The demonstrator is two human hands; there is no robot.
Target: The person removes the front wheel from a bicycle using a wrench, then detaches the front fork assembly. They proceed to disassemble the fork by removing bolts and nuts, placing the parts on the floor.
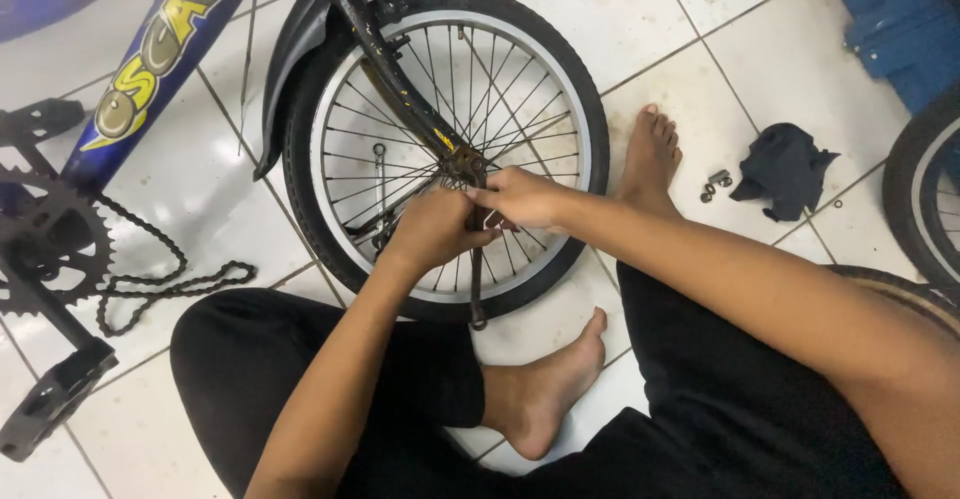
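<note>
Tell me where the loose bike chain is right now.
In the head view the chain lies slack on the white tiled floor at the left, trailing from the chainring, left of the rear wheel where both hands work.

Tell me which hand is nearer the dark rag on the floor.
Right. The right hand is at the wheel hub, on the side toward the rag. The left hand sits just beyond it, farther from the rag.
</note>
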